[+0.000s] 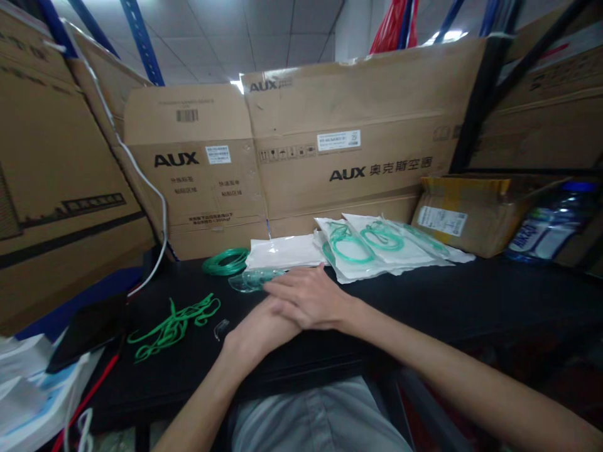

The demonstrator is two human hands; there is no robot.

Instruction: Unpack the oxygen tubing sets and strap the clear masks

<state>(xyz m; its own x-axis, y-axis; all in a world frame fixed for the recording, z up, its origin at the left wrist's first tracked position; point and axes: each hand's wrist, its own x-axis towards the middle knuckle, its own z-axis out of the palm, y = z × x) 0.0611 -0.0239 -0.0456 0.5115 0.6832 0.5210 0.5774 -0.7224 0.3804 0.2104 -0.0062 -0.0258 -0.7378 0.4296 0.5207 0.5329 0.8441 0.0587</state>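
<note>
Plastic piece (250, 281), clear, lies on the black table (471, 307) just beside our right hand (313, 296), its fingers loosely extended across our left hand (268, 323), whose grip we can't tell; probably light, bendy, slippery, so we'd pinch its left rim.

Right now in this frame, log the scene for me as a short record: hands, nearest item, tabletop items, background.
right hand: laid over the left hand; whether either grips anything is unclear
left hand: partly covered by the right
nearest item: clear plastic piece, just beyond the hands; contact unclear
surface: black tabletop
left side: coiled green tubing, loose green strands
right side: white packets with green tubing visible
far right: blue-capped bottle
background: AUX-printed cardboard
</note>
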